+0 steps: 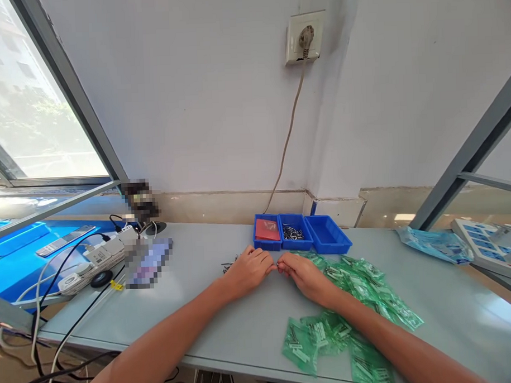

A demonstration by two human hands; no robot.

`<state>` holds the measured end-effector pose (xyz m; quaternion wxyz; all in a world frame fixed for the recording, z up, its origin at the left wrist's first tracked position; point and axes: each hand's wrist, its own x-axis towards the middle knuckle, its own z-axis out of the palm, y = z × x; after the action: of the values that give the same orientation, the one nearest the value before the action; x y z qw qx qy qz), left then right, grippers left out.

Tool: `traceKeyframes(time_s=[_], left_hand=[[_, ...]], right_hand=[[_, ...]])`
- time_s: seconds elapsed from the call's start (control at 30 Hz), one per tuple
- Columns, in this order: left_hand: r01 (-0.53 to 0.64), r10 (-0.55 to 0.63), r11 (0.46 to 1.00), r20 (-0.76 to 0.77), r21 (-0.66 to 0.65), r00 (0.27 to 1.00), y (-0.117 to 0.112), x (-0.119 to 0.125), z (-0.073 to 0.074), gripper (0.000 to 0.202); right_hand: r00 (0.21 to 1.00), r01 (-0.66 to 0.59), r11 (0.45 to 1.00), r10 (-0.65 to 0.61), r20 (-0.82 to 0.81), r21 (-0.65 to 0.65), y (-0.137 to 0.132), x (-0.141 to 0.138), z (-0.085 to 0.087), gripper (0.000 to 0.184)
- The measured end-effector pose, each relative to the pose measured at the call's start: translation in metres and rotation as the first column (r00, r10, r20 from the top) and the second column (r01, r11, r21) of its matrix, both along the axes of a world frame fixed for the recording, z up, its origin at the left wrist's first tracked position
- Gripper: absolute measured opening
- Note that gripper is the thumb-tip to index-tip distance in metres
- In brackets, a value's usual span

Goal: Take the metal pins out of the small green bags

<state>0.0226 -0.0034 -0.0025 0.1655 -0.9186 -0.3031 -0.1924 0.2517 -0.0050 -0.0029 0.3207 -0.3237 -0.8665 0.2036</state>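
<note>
Over the middle of the table, my left hand (pixel 250 270) and my right hand (pixel 302 275) meet at their fingertips. Both have their fingers pinched together; whatever is between them is too small to make out. Some loose metal pieces (pixel 228 267) lie beside my left hand, partly hidden by it. Just beyond the hands stand three blue bins: one bin (pixel 253 236) contains a red packet (pixel 267 229), the middle bin (pixel 295 218) has small metal parts (pixel 292 232), and the right bin (pixel 329 233) shows its bare floor. Green plastic bags (pixel 368 285) with metal parts spread around my right forearm.
On the left, a power strip (pixel 102 255) with tangled cables and a blurred phone-like object (pixel 151 264) lie on the table (pixel 202 243). A blue plastic packet (pixel 435 245) and a white tray (pixel 487 242) are at the right. A cord (pixel 290 129) hangs from the wall socket (pixel 294 42).
</note>
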Motion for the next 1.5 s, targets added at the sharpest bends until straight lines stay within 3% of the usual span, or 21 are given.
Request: traceKeyframes(time_s=[0.2, 0.43, 0.8, 1.1, 1.3, 1.5], left_hand=[[-0.004, 0.038, 0.979, 0.161, -0.206, 0.986, -0.005, 0.003, 0.000, 0.037], [0.005, 0.074, 0.956, 0.256, -0.294, 0.964, -0.007, 0.007, 0.001, 0.041], [0.004, 0.088, 0.956, 0.300, -0.292, 0.950, -0.007, 0.002, 0.007, 0.039], [-0.023, 0.125, 0.959, 0.350, -0.282, 0.928, 0.005, -0.008, 0.005, 0.033], [-0.014, 0.132, 0.953, 0.371, -0.304, 0.919, 0.006, -0.010, 0.004, 0.028], [-0.039, 0.153, 0.952, 0.361, -0.304, 0.920, 0.007, -0.011, 0.004, 0.028]], right_hand=[[0.993, 0.032, 0.980, -0.053, -0.104, -0.195, -0.003, -0.001, 0.005, 0.026], [0.940, -0.074, 0.900, -0.081, -0.333, -0.429, 0.001, -0.002, 0.004, 0.024], [0.921, 0.011, 0.898, -0.180, -0.345, -0.440, -0.001, -0.001, 0.010, 0.030], [0.703, -0.026, 0.808, -0.403, -0.585, -0.588, 0.005, 0.011, 0.022, 0.045], [0.663, -0.037, 0.786, -0.442, -0.604, -0.617, 0.005, 0.010, 0.021, 0.037], [0.649, 0.011, 0.808, -0.454, -0.610, -0.590, 0.012, 0.010, 0.014, 0.043]])
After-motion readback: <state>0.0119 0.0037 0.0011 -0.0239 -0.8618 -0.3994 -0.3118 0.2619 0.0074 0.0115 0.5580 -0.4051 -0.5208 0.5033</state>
